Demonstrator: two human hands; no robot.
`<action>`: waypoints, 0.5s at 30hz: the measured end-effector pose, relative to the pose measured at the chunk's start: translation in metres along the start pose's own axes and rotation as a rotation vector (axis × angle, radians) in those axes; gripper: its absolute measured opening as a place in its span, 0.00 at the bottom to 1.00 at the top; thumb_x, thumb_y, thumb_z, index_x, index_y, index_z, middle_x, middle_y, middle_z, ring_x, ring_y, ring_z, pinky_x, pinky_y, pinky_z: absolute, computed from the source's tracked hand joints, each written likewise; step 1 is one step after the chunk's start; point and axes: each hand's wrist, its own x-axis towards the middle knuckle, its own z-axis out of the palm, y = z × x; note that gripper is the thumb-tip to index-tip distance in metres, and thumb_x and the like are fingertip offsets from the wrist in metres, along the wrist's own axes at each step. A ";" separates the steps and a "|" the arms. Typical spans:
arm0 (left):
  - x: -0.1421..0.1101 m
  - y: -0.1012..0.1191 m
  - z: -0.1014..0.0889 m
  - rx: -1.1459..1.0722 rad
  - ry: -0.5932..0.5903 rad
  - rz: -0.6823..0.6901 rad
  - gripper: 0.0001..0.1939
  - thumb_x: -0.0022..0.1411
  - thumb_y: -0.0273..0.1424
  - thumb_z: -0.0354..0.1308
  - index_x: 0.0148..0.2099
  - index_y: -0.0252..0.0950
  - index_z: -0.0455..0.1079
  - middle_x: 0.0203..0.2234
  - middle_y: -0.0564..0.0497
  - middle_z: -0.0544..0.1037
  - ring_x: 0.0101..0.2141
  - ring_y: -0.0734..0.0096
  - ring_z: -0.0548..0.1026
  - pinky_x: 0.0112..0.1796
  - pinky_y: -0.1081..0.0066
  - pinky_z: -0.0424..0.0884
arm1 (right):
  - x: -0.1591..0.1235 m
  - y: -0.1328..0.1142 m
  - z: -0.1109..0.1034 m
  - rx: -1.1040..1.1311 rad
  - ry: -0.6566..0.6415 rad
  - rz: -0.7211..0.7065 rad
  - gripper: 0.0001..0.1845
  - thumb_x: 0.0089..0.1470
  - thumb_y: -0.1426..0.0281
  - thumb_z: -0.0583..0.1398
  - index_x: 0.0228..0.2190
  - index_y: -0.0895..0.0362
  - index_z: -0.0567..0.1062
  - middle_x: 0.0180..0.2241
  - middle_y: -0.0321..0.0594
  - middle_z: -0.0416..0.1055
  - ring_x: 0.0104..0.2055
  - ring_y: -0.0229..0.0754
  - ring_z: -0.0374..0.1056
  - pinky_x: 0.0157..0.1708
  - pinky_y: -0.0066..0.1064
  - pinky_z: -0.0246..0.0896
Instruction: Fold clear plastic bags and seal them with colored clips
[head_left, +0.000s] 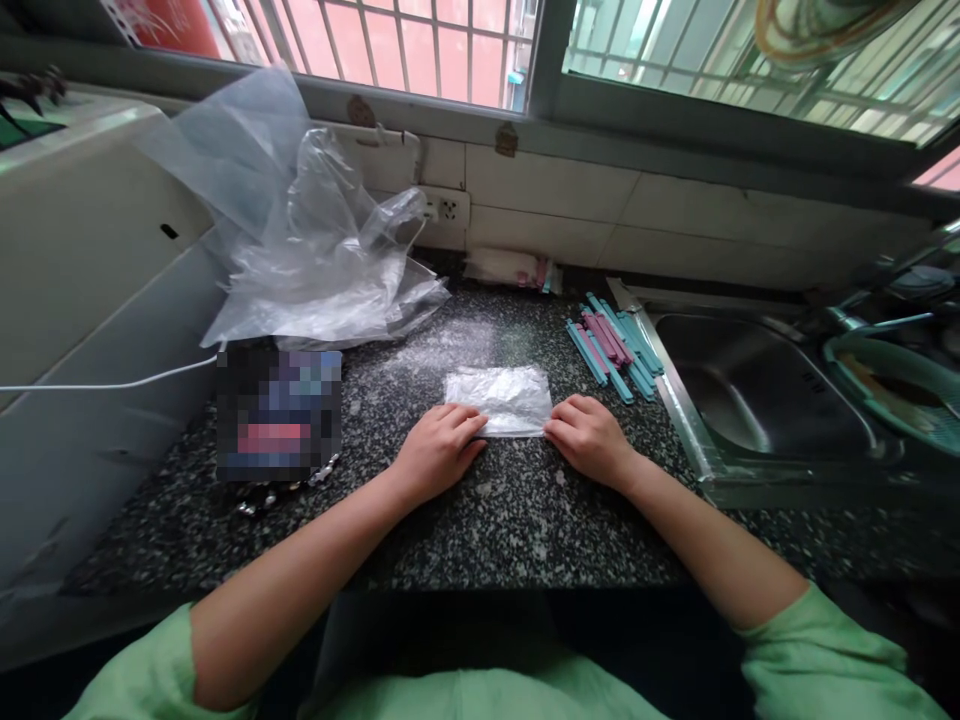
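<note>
On counter (pixel 480 540): pinching plastic bag (pixel 504 398) along near edge, between fingers of left hand (pixel 441 452) and right hand (pixel 589 440). Likely folding or flattening; needs edges lined up next.

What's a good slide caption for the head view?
Left hand and right hand touch flattened clear plastic on a speckled countertop beside a sink.

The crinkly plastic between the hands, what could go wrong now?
The thin clear plastic might crease unevenly if the left hand and right hand pull differently at its near edge. The right hand could also bump the coloured strips close by, perhaps knocking some into the sink beside them.
</note>
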 end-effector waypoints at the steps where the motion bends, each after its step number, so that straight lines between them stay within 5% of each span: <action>1: 0.000 0.000 0.000 0.002 0.003 0.003 0.11 0.60 0.30 0.53 0.43 0.33 0.71 0.38 0.43 0.77 0.38 0.63 0.73 0.40 0.63 0.70 | 0.000 0.000 0.001 -0.013 -0.007 0.000 0.12 0.57 0.72 0.54 0.24 0.57 0.72 0.27 0.41 0.68 0.32 0.40 0.56 0.34 0.32 0.50; 8: 0.002 0.002 -0.006 0.035 0.062 -0.009 0.13 0.58 0.33 0.56 0.46 0.34 0.70 0.40 0.44 0.76 0.41 0.60 0.72 0.42 0.60 0.68 | 0.000 -0.001 -0.003 0.129 0.151 0.049 0.10 0.57 0.72 0.53 0.26 0.58 0.72 0.28 0.42 0.69 0.33 0.40 0.59 0.35 0.32 0.55; 12: 0.002 -0.001 -0.006 0.052 0.073 -0.002 0.08 0.60 0.27 0.51 0.35 0.36 0.72 0.34 0.46 0.77 0.38 0.63 0.72 0.40 0.62 0.67 | -0.004 0.001 -0.009 0.233 0.124 0.008 0.09 0.56 0.66 0.56 0.32 0.58 0.73 0.32 0.43 0.70 0.35 0.41 0.61 0.38 0.34 0.58; 15: 0.002 -0.003 -0.005 0.007 0.081 0.030 0.08 0.59 0.25 0.50 0.32 0.35 0.70 0.33 0.46 0.77 0.36 0.65 0.72 0.38 0.64 0.68 | -0.007 0.006 -0.005 0.201 0.054 -0.002 0.25 0.50 0.56 0.60 0.44 0.61 0.71 0.38 0.47 0.69 0.40 0.45 0.61 0.41 0.37 0.58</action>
